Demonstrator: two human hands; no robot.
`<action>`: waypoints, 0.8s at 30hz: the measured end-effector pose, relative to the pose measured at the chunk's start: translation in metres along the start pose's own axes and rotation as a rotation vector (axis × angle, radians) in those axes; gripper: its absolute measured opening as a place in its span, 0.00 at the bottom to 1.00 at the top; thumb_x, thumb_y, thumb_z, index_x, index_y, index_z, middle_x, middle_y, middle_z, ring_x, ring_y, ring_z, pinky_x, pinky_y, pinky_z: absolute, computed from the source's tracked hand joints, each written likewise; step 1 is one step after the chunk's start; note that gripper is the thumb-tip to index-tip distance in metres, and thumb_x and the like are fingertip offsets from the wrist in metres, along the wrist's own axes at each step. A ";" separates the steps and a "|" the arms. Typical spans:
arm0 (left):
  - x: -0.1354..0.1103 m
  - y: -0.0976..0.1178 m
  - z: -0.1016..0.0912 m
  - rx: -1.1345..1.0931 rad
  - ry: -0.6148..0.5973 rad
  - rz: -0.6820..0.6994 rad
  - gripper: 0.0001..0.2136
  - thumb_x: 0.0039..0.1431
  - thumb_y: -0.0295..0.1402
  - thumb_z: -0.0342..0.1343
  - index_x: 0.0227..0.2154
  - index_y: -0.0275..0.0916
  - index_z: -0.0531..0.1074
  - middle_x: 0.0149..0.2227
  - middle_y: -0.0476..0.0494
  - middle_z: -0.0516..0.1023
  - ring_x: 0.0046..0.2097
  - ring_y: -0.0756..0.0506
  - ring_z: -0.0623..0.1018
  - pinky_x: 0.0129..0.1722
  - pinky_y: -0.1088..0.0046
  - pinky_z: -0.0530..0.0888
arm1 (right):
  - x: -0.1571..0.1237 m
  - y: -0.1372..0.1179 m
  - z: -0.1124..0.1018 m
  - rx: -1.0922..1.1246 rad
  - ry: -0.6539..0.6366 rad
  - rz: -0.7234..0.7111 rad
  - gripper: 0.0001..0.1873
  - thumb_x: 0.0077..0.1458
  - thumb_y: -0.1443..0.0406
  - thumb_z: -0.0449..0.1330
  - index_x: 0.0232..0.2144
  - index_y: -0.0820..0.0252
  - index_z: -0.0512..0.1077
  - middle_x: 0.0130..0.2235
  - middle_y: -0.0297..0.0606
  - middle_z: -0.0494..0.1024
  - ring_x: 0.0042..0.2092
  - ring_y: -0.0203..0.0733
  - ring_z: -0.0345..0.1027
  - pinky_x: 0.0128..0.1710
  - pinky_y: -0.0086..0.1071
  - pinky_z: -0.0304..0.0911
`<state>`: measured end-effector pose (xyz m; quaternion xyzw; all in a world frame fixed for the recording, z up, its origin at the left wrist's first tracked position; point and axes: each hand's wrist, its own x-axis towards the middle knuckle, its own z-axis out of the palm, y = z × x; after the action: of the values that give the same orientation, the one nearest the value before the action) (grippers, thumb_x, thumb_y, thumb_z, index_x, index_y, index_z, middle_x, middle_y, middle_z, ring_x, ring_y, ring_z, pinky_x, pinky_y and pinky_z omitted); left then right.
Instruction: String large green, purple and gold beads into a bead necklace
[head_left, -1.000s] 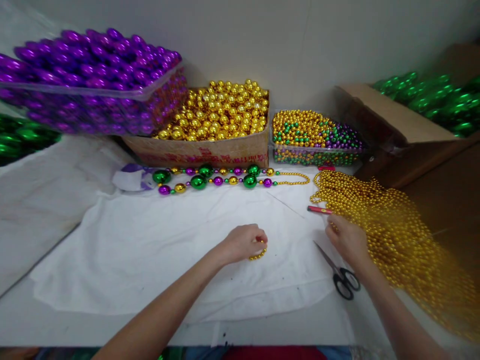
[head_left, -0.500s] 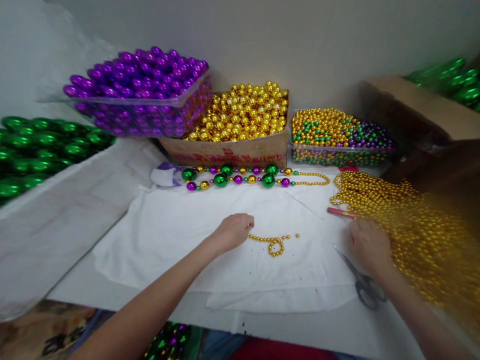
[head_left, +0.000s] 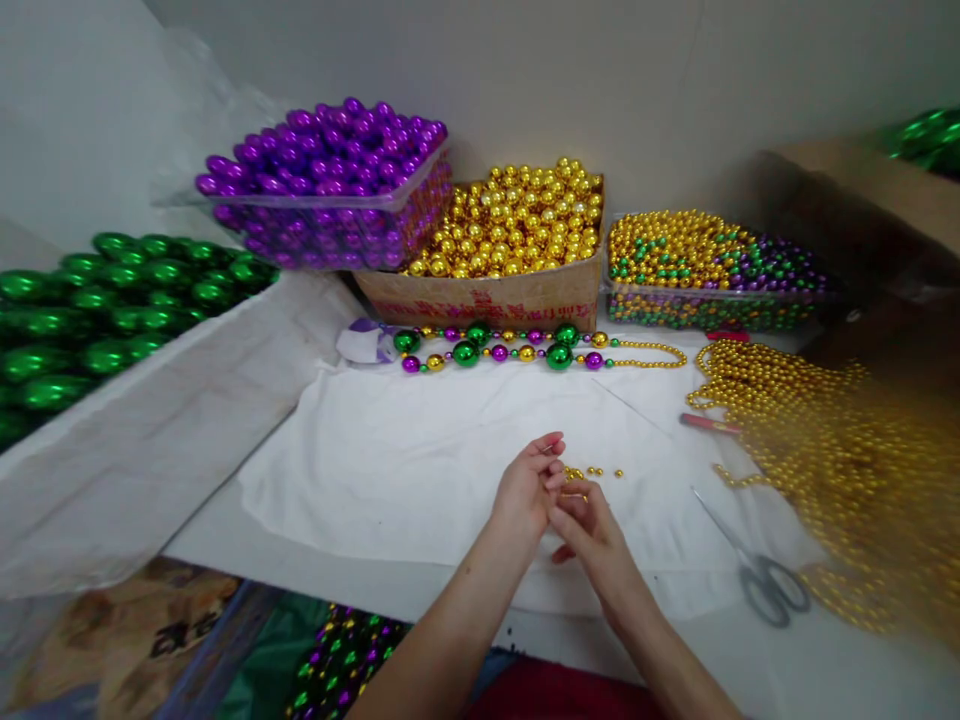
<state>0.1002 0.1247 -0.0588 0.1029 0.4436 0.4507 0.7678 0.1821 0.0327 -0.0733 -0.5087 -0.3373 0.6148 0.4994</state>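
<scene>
My left hand (head_left: 525, 490) is over the white cloth (head_left: 390, 470), palm turned inward with its fingers curled; something thin may be between the fingertips, too small to make out. My right hand (head_left: 592, 525) meets it from the right, thumb and fingers bent together against the left palm. What it grips is hidden. Just behind the fingers part of a gold bead string (head_left: 574, 473) shows, the rest covered by my hands. A loose gold bead (head_left: 619, 473) lies to the right. Scissors (head_left: 769, 585) rest right of my right hand.
Behind stand a tub of purple beads (head_left: 330, 165), a cardboard box (head_left: 480, 300) of gold beads and a tub of mixed small beads (head_left: 712, 265). A multicoloured bead necklace (head_left: 499, 353) lies before them. Gold bead strands (head_left: 817, 440) heap at right, near a red-handled tool (head_left: 709, 424).
My right hand has come left from beside the gold strands to meet my left hand. The left hand has turned palm inward, and the gold bead string is now mostly hidden. The view has shifted slightly.
</scene>
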 end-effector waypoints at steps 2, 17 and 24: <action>0.000 0.000 -0.002 -0.017 0.012 0.026 0.17 0.39 0.13 0.48 0.32 0.34 0.69 0.30 0.47 0.68 0.21 0.59 0.61 0.16 0.86 0.55 | -0.001 0.009 0.006 0.171 -0.052 0.133 0.23 0.48 0.51 0.62 0.41 0.53 0.60 0.31 0.32 0.73 0.30 0.36 0.65 0.21 0.25 0.57; -0.011 -0.019 -0.008 0.190 0.033 0.116 0.12 0.36 0.16 0.57 0.26 0.34 0.74 0.29 0.47 0.72 0.22 0.57 0.66 0.16 0.86 0.63 | -0.011 0.008 -0.033 -0.186 -0.199 0.215 0.14 0.48 0.54 0.61 0.25 0.60 0.70 0.16 0.27 0.68 0.14 0.29 0.53 0.16 0.25 0.51; -0.032 -0.005 -0.036 0.859 0.028 0.296 0.08 0.42 0.29 0.60 0.30 0.39 0.77 0.35 0.43 0.76 0.37 0.43 0.74 0.38 0.68 0.74 | -0.023 -0.017 -0.048 -0.599 0.102 -0.025 0.08 0.56 0.66 0.54 0.25 0.59 0.67 0.26 0.34 0.70 0.31 0.36 0.63 0.33 0.30 0.55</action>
<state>0.0685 0.0879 -0.0636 0.4683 0.5814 0.3319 0.5767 0.2328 0.0106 -0.0629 -0.6595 -0.4844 0.4551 0.3511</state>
